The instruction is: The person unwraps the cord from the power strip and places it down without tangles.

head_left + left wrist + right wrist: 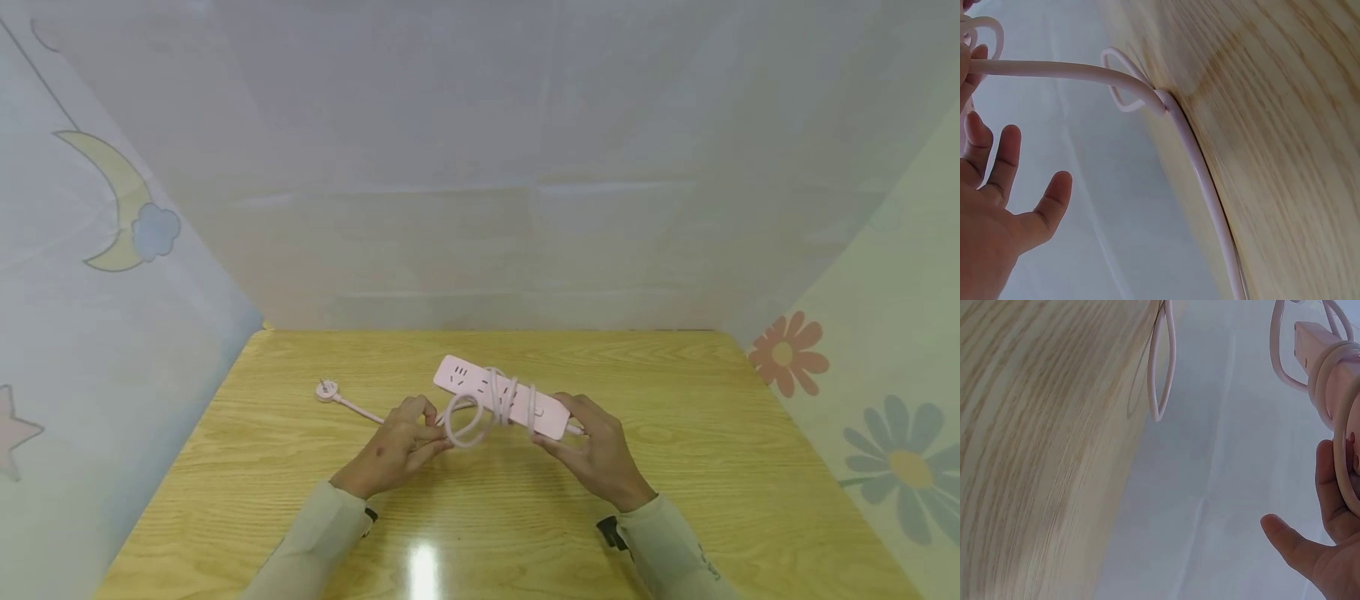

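A pink power strip (467,378), with its cord (496,397) wound several times around it, is held up at a tilt above the table. My right hand (597,454) grips its right end, where the cord comes out. To the left, my left hand (399,446) pinches the cord beside a loose loop (452,423). Past that hand the cord runs on to its plug (327,390), which lies on the tabletop with its prongs up. In the left wrist view a stretch of cord (1054,69) passes from the fingers. The right wrist view shows only part of the wrapped strip (1319,347).
A wooden table (675,400) lies under both hands. Behind it hangs a pale sheet (480,250), with patterned cloth (911,467) at the right and a moon-printed cloth (120,200) at the left. Dark bands (613,532) sit at the wrists.
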The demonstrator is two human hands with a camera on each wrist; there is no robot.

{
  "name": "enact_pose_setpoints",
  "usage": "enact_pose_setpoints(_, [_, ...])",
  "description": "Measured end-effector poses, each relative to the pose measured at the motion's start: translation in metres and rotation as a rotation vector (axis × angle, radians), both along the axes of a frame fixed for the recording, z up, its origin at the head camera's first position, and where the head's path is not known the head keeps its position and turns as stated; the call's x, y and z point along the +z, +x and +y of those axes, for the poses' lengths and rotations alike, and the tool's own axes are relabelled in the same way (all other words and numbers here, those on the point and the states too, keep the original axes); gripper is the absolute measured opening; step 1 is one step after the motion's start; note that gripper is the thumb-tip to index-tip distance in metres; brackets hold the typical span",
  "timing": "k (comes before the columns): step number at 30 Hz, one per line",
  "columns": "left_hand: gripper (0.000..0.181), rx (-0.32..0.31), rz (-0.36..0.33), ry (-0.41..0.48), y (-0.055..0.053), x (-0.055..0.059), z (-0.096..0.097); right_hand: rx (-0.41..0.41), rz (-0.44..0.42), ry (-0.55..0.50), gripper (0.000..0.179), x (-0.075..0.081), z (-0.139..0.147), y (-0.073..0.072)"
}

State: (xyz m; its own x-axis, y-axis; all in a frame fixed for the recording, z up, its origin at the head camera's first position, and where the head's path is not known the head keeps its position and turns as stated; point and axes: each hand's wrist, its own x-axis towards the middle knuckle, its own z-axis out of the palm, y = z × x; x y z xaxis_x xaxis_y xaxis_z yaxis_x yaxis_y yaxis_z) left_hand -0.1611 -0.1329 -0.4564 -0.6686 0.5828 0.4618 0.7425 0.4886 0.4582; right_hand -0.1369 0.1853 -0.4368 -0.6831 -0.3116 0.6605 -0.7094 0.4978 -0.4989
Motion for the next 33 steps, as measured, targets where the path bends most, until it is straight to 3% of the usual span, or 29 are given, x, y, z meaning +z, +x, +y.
enact_pose_setpoints(21, [0.018,0.083,0.024,0.041,0.0007,-0.0019,0.0011,-0.049,0.038,-0.025,0.054,-0.0031,0.0008,0.0003])
enact_pose_setpoints(33, [0.015,0.092,-0.022,0.04,0.0012,0.0,0.0045,-0.056,0.044,-0.052,0.054,-0.0022,0.0019,-0.0007])
